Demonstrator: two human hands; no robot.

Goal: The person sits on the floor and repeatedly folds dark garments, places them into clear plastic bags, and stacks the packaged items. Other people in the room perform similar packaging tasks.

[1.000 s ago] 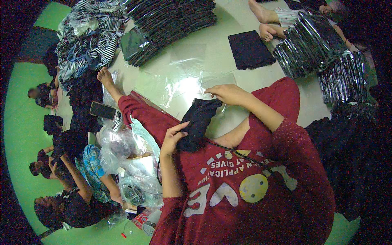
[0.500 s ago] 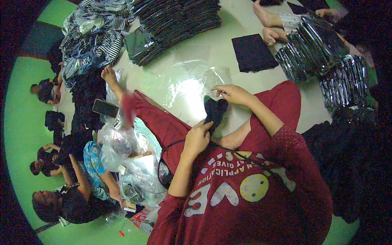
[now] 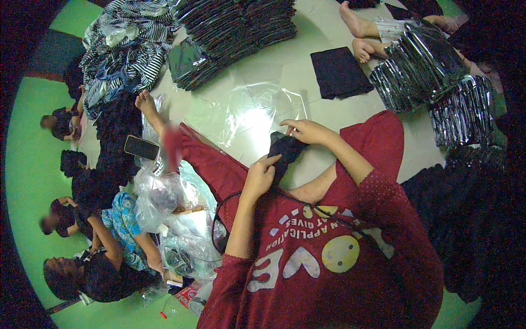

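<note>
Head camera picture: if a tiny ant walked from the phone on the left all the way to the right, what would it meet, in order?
Phone → left hand → small black cloth → right hand → big dark heap of fabric.

Dim, grainy light with a white glare on the glossy floor (image 3: 298,59), fisheye bending and black corners

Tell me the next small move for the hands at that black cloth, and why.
Probably ease the black cloth straighter with the right hand while the left hand steadies it: its outline looks compact and uneven, the left hand's fingers lie on its near part, and the right hand is at its far end.
</note>
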